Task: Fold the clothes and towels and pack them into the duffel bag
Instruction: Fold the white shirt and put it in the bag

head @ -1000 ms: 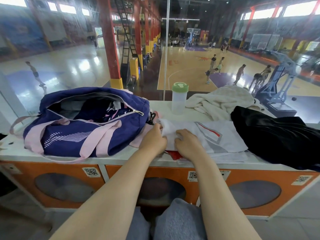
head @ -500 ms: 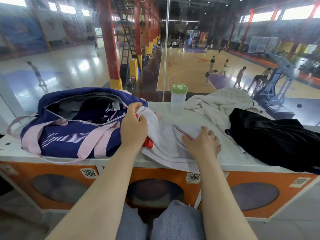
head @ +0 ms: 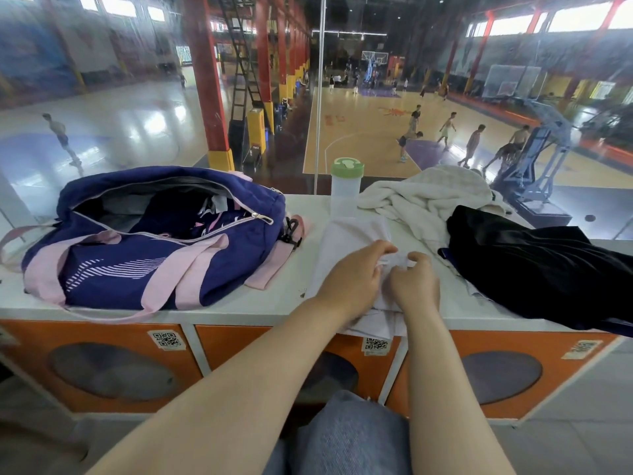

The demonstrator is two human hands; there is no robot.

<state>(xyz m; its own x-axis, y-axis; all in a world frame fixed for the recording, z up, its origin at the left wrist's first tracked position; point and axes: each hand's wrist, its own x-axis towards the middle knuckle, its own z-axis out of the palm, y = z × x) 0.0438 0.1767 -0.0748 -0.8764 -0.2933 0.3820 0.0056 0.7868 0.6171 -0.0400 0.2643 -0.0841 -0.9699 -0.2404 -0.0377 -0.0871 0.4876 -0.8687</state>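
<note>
Mid-fold on white garment [head: 346, 241], flat on white counter [head: 301, 306] between duffel bag [head: 154, 234] and black garment [head: 548, 269]

Long axis runs away from body, near edge draped over counter lip, far end close to green-lidded bottle [head: 346, 186]

Key relation: bag directly left of garment, mouth unzipped and facing up, pink strap end almost touching cloth edge. Left hand [head: 356, 275] on the bag side, so nearer for the transfer; right hand [head: 416, 279] better placed to support the far side

Both hands together at garment's middle-right, palms down, wrists low, forearms converging from near edge. Left thumb and fingers pinched on a small bunch of white fabric; right fingers curled and pinched on the same bunch, just beside left fingertips. Both gripping cloth, neither released

Likely next: pull pinched edge across to tighten fold, then lift leftward into bag. Short carry, no obstacle between

Risk: thin cloth, fold probably loosens if lifted from one pinch point only

Cream towel [head: 428, 197] bunched behind, partly under black garment, both unfolded. Bag already holding dark items, well short of done
</note>
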